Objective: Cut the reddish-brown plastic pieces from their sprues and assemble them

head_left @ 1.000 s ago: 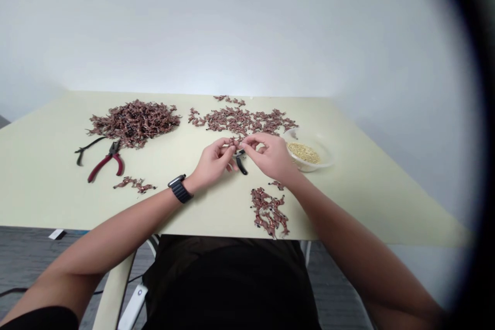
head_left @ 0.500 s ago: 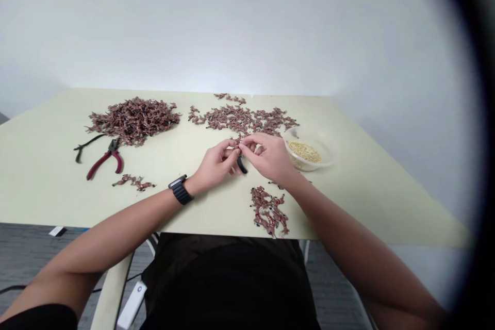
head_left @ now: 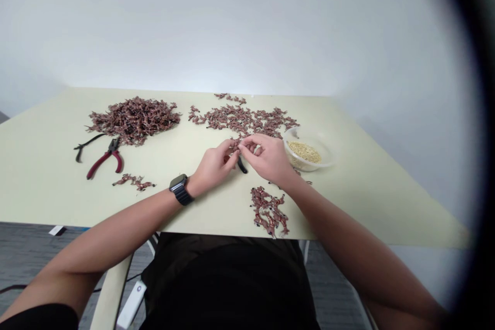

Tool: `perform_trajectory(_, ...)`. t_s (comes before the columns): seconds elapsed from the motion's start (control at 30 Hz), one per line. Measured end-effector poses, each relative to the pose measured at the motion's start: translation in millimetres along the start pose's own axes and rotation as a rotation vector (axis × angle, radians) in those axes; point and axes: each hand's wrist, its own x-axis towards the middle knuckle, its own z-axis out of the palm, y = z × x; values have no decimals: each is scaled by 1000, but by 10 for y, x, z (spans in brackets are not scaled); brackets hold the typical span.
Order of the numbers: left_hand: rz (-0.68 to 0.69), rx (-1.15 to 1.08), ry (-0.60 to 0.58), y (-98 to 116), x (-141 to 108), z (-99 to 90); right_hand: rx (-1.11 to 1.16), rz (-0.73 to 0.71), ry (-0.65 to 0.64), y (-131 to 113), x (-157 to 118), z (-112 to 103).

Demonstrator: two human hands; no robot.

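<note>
My left hand (head_left: 215,166), with a dark watch (head_left: 181,188) on its wrist, has its fingers curled in over the middle of the table. Facing it, my right hand (head_left: 268,159) pinches thumb and forefinger together. The fingertips of both hands nearly meet, and what is between them is too small and covered to make out. Just below the fingers a black curved handle (head_left: 242,165) lies partly hidden. Behind the hands spreads a loose group of small brown animal figures (head_left: 232,117).
A dense heap of brown figures (head_left: 135,117) sits at the left. Before it lie red-handled pliers (head_left: 112,153) and a black tool (head_left: 88,143). A clear bowl (head_left: 327,157) of tiny golden pieces stands right of my hands. More figures (head_left: 268,211) lie near the front edge.
My left hand has turned slightly, its thumb and finger drawing a little back from the right fingertips. My right hand stays almost in place.
</note>
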Motion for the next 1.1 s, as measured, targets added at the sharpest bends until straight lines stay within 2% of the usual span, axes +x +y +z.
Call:
perform_trajectory(0.23, 90, 95, 24, 55, 9, -34, 0, 16, 27, 6, 2, 10)
perform_trajectory(0.5, 145, 161, 14, -35, 33, -94, -76, -134, 35, 23, -19, 16)
perform_trajectory(0.57, 186, 208, 36, -73, 41, -96, -46, -85, 41, 26, -23, 35)
perform_trajectory(0.7, 239, 272, 49, -121, 64, -87, 154, 150, 12, 62, -18, 73)
perform_trajectory(0.77, 248, 273, 46, -123, 75, -87, 247, 223, -23, 83, -10, 81)
perform_trajectory(0.9, 274, 268, 47, -105, 91, -103, 323, 253, -59, 95, 2, 69)
perform_trajectory(1.1, 263, 260, 41, -84, 114, -121, 279, 248, -29, 77, 5, 19)
